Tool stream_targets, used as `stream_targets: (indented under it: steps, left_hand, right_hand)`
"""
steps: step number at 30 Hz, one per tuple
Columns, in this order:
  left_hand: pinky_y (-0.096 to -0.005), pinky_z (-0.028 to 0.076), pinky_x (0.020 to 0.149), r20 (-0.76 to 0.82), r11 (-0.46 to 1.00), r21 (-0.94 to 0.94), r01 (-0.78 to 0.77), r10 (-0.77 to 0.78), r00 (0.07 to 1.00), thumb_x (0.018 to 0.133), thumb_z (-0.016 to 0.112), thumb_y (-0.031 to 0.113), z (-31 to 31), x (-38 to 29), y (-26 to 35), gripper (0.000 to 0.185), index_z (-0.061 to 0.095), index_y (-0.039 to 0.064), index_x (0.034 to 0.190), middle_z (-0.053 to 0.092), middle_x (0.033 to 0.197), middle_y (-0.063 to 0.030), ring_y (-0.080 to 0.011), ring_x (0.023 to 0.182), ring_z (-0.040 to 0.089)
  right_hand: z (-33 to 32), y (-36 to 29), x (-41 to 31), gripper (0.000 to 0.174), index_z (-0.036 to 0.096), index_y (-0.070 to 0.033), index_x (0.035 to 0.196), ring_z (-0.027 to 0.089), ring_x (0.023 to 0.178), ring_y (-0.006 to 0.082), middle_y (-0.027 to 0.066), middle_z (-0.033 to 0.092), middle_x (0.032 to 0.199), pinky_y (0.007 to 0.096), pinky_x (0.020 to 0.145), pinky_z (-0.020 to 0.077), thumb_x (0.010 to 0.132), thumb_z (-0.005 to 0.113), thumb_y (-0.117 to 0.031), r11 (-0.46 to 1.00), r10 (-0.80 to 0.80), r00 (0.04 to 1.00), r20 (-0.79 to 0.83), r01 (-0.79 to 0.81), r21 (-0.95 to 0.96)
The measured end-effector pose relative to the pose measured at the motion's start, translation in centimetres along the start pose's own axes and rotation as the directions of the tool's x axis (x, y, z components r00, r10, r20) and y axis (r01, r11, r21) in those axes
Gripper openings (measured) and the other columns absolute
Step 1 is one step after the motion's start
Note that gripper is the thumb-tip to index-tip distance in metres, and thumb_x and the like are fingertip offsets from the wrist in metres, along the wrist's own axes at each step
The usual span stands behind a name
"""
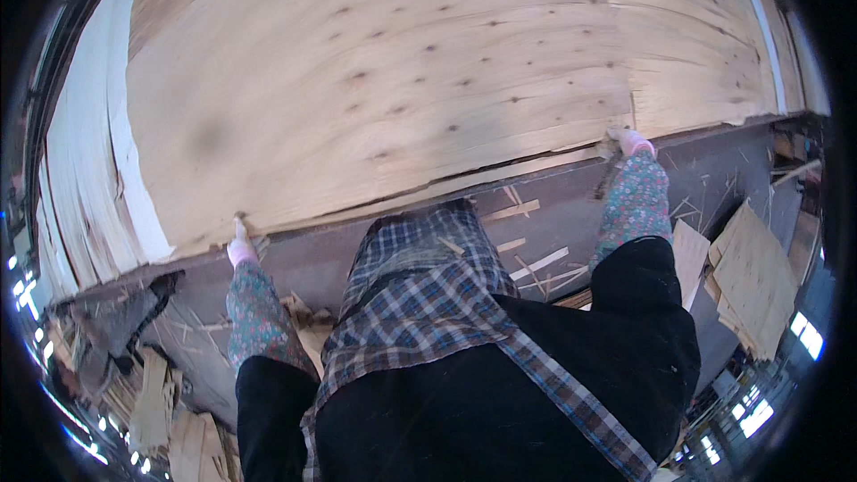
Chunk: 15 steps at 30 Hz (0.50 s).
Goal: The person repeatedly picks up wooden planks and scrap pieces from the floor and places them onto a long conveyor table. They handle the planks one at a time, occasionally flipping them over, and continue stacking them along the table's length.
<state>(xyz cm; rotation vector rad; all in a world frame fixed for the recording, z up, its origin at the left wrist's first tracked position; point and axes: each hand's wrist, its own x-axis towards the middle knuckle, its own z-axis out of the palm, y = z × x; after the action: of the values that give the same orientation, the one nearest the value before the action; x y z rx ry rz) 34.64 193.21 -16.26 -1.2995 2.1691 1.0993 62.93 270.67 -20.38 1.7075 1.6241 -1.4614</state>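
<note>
A broad sheet of wood veneer (415,80) with dark knots lies flat before me. My left hand (241,242) is at its near edge, towards the left, with a finger or thumb on the top face. At the same edge, farther right, my right hand (627,140) touches the veneer close to a seam between two pieces. Both hands appear to wear light gloves with pink cuffs, below floral sleeves. Whether the fingers grip the edge from beneath is hidden. Under the near edge a second thin layer shows between my hands.
Pale, split veneer strips (84,167) lie at the left. Wood splinters (512,211) are scattered on the dark surface (556,197) between the sheet and my body. Stacked veneer pieces (760,274) stand at the lower right, and more scraps (152,402) lie at the lower left.
</note>
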Motion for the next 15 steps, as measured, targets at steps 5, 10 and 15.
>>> stream_targets:
  steps: [5, 10, 15]
  left_hand:
    - [-0.0347, 0.048, 0.053, -0.029, 0.996, 0.049, -0.076, 0.077, 0.997, 0.083, 0.050, 0.064, 0.1, 1.1, -1.2, 0.068, 0.059, 0.002, 0.110, 0.067, 0.091, -0.0120, -0.0241, 0.068, 0.068]
    - [-0.0443, 0.049, 0.082, 0.073, 0.918, 0.390, -0.077, 0.052, 0.996, 0.087, 0.039, 0.065, 0.1, 3.8, -0.7, 0.073, 0.054, 0.001, 0.119, 0.064, 0.107, -0.0174, -0.0285, 0.089, 0.066]
    - [-0.0408, 0.046, 0.089, 0.040, 0.879, 0.461, -0.121, 0.115, 0.993, 0.089, 0.025, 0.065, 0.4, 7.7, -4.3, 0.074, 0.054, 0.005, 0.120, 0.064, 0.104, -0.0231, -0.0351, 0.100, 0.061]
  right_hand:
    - [-0.6, 1.8, 2.2, 0.022, 0.059, -0.003, 0.101, 0.063, 0.071, 0.0234, 0.0087, 0.063, 0.083, 0.0356, 0.062, 0.0550, 0.082, 0.059, -0.012, 0.974, -0.101, 0.994, -0.037, 0.106, 0.198]
    - [-0.7, -0.5, 3.9, 0.031, 0.065, -0.002, 0.099, 0.062, 0.094, 0.0355, 0.0228, 0.064, 0.099, 0.0430, 0.078, 0.0516, 0.079, 0.056, -0.025, 0.075, -0.331, 0.942, 0.055, 0.085, -0.994]
    - [-5.2, -3.5, 1.3, 0.040, 0.064, -0.002, 0.106, 0.066, 0.088, 0.0316, 0.0201, 0.067, 0.096, 0.0379, 0.072, 0.0507, 0.086, 0.054, -0.034, 0.319, -0.302, 0.953, -0.024, 0.078, -0.944]
